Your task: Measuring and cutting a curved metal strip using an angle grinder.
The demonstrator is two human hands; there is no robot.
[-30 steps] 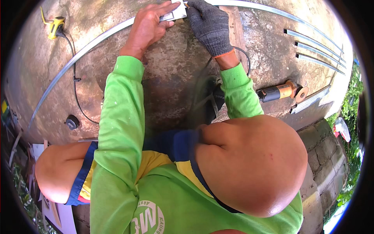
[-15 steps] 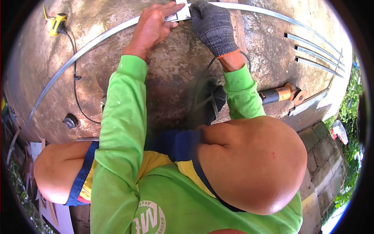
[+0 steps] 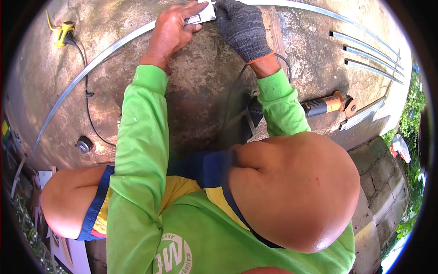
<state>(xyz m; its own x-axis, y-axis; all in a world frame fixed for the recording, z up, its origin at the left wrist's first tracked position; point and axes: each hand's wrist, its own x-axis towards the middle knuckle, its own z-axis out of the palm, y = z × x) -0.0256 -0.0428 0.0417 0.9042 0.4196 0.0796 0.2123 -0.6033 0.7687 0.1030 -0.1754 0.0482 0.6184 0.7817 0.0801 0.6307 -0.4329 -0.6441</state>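
Observation:
At the far edge of the view a long, thin metal strip (image 3: 105, 51) lies across the ground, curved by the lens. My bare left hand (image 3: 172, 31) presses a flat, pale square-edged piece (image 3: 207, 13) against it, thumb and fingers closed on that piece. Close by on the right is my right hand (image 3: 244, 31), in a grey knit glove with an orange cuff. Its fingers are curled together at the edge of the pale piece, and whatever they pinch is hidden. A wooden board (image 3: 274, 34) runs beneath the strip beside the glove.
To the right lie an orange-and-black angle grinder (image 3: 331, 104), several short metal tubes (image 3: 365, 54) and stacked metal channels (image 3: 364, 114). A yellow corded device (image 3: 65, 34), its black cable (image 3: 86, 93) and a round black object (image 3: 84, 144) are at left. Concrete blocks (image 3: 378, 169) border the right.
The view has tilted slightly. Both hands and the pale piece sit a little farther left in the picture, with the same grip.

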